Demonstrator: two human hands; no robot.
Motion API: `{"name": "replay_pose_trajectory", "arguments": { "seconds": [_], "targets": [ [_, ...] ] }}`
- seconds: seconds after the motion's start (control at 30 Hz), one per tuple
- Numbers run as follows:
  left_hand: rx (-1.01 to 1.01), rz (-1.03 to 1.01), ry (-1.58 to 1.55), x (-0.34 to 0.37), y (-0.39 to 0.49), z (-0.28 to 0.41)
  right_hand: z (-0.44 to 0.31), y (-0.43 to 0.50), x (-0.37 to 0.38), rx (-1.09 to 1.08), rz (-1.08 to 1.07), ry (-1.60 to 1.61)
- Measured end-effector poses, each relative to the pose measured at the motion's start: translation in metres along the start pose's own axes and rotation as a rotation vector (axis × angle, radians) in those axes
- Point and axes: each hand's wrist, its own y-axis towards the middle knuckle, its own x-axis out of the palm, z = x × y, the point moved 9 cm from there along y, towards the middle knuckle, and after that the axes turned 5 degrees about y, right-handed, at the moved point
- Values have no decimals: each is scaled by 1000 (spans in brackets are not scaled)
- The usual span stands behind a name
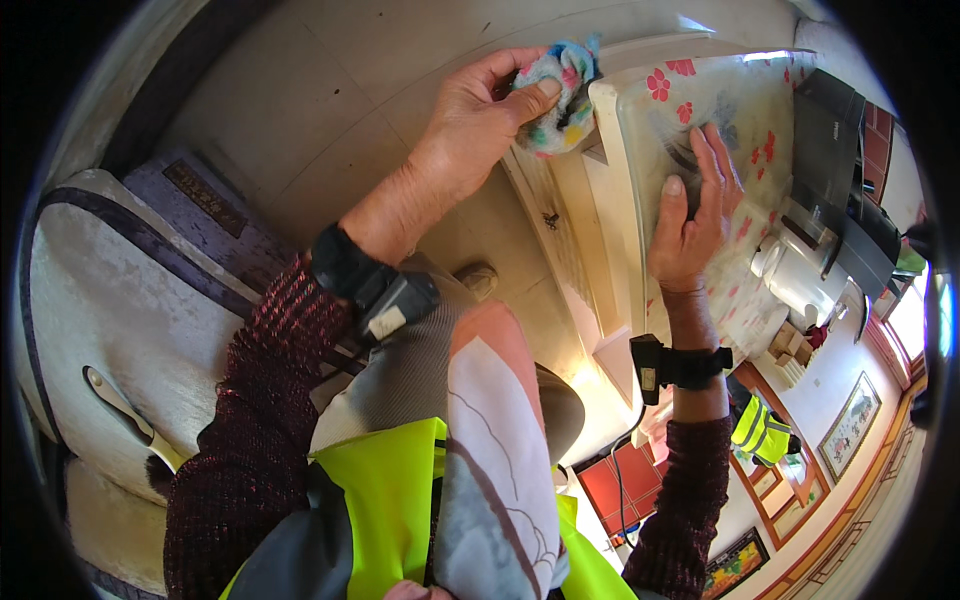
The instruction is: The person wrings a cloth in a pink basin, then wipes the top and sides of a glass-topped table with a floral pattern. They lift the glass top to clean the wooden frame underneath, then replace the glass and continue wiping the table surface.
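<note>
My left hand [480,120] grips a crumpled, multicoloured cloth [559,97] between thumb and fingers, right beside the rounded corner of a pale table or cabinet. My right hand [694,210] holds nothing; its fingers are spread over the top, which a clear cover and a floral-patterned cloth [750,150] overlie. Whether the palm presses on the cover cannot be told. Below the top, the pale side panels [585,247] of the furniture show. A cushion or cloth [499,450] with white, grey and orange areas lies against my front.
A black appliance [825,157] and a white electric kettle or jug [802,277] stand on the covered top. A pale sofa [127,300] with a light-handled brush [135,420] is at the left. Another person in a yellow vest [761,431] is farther off.
</note>
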Motion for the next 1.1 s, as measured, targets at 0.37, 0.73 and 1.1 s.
{"name": "replay_pose_trajectory", "arguments": {
  "seconds": [0.37, 0.73, 1.1],
  "targets": [
    [64, -270, 593, 53, 37, 39, 1, -1, -1, 3, 11, -12],
    [142, 69, 483, 28, -24, 22, -1, 0, -1, 3, 5, -23],
    [-498, -260, 242, 73, -45, -65, 4, -3, -2, 9, 15, -22]
  ]
}}
